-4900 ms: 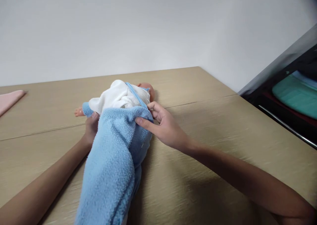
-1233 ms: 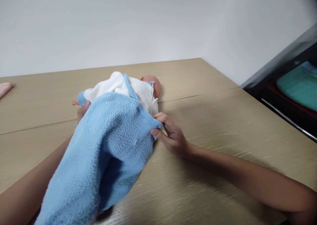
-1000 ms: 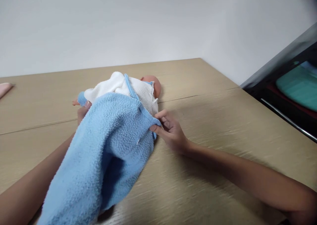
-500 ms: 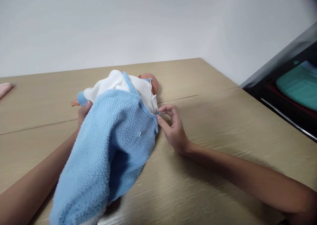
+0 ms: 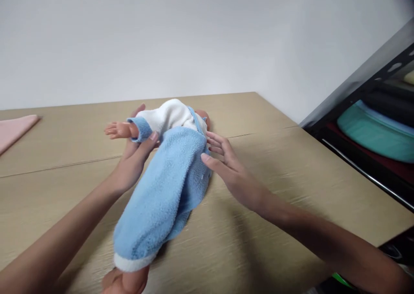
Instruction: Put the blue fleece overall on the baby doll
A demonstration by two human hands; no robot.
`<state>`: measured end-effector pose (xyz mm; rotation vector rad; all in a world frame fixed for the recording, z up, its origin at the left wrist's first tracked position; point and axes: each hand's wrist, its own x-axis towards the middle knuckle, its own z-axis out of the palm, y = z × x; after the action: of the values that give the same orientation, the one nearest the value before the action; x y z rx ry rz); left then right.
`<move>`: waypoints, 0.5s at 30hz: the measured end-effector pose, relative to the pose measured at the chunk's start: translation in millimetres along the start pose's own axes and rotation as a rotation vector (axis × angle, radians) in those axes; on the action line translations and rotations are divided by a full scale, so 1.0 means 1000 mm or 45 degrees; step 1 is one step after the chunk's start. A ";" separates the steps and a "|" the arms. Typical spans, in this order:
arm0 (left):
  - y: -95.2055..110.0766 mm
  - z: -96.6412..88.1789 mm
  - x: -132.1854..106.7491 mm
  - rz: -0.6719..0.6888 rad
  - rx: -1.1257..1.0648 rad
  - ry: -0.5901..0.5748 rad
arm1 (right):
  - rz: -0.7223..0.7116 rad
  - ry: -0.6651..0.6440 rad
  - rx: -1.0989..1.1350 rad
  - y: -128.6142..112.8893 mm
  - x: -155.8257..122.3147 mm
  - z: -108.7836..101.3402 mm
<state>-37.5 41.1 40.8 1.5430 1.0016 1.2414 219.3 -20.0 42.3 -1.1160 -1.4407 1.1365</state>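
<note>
Right hand (image 5: 237, 177) has released the blue trousers (image 5: 152, 203); grip spread beside them. Doll (image 5: 176, 128) lies on the table (image 5: 284, 169), left hand (image 5: 132, 166) at its sleeve, closure undetermined. Waist adjustment appears complete.

Soft, diffuse light is greying the wall (image 5: 194, 39). The doll (image 5: 158, 190) is showing readable texture, though its leg (image 5: 132, 281) at 7 o'clock is blurring. Near 5 o'clock, a soft shadow (image 5: 247, 238) is darkening the table (image 5: 284, 173). A rail (image 5: 365, 173) past 3 o'clock is glinting; the rack (image 5: 362, 89) is sinking into gloom. Distortion is stretching the edges; the 2 o'clock corner is blackening.
</note>
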 end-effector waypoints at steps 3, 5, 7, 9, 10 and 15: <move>0.028 0.002 -0.012 0.038 0.093 -0.125 | 0.096 -0.047 0.110 -0.016 -0.001 -0.011; 0.046 0.004 -0.024 0.071 0.239 -0.283 | 0.137 -0.043 0.152 -0.027 -0.004 -0.020; 0.059 0.007 -0.036 0.078 0.310 -0.441 | 0.176 -0.039 0.190 -0.038 -0.008 -0.029; 0.066 0.010 -0.047 0.074 0.336 -0.576 | 0.233 -0.041 0.214 -0.048 -0.014 -0.038; 0.067 0.012 -0.050 0.082 0.353 -0.626 | 0.259 -0.043 0.224 -0.052 -0.016 -0.042; 0.060 0.012 -0.049 0.094 0.309 -0.728 | 0.333 0.011 0.278 -0.060 -0.025 -0.058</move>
<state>-30.4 -23.5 84.7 1.9857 0.7349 0.6679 274.2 -47.3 104.3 -1.1738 -1.1538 1.4331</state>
